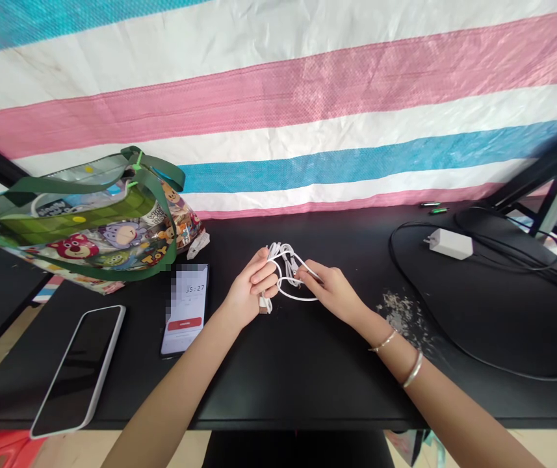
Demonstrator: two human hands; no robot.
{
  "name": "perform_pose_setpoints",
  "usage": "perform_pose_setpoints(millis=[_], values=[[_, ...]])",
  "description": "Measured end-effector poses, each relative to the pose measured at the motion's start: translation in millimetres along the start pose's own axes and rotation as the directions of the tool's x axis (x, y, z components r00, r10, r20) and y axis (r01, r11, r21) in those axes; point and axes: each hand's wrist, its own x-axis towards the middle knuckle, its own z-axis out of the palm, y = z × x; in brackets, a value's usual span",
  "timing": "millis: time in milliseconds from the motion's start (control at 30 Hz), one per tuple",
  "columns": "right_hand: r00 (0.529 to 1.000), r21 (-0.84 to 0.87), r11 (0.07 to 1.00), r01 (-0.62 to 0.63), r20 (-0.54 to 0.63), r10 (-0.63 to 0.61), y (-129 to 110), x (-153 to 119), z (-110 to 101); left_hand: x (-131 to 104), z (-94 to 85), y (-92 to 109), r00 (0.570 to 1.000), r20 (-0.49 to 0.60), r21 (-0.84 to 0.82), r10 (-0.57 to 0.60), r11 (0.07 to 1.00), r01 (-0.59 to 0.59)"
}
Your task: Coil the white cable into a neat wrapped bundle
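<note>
Over the middle of the black table, a white cable (pixel 285 252) hangs in loops between my two hands. My left hand (pixel 253 286) is closed around a bundle of it, with a plug end (pixel 265 304) sticking out below the fingers. On the other side, my right hand (pixel 329 286) pinches a loop of the same cable between thumb and fingers. Part of the bundle is hidden behind the left fingers.
Left of my hands lie a lit phone (pixel 191 305) and a white-edged phone (pixel 80 370). Behind them stands a cartoon-print bag (pixel 122 240). To the right are a white charger (pixel 451 244), a black cord (pixel 434 312) and pale crumbs (pixel 402 315). A striped sheet (pixel 278 97) hangs behind.
</note>
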Motion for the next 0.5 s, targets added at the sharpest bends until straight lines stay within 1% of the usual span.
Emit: perform_pose_setpoints(millis=[200, 400, 500], values=[[0.998, 0.052, 0.998, 0.034, -0.046, -0.032, -5.0, -0.7, -4.5, 0.6, -0.4, 3.4, 0.997, -0.062, -0.105, 0.038, 0.993, -0.044], [0.994, 0.035, 0.999, 0.04, -0.1, -0.036, -5.6, -0.9, -8.0, 0.2, 1.1, 3.2, 0.996, -0.072, -0.144, 0.044, 0.988, -0.054], [0.991, 0.024, 1.0, 0.019, -0.136, -0.016, -4.4, -0.4, -10.4, 0.7, 0.9, 2.4, 0.997, -0.06, -0.142, 0.037, 0.989, -0.046]])
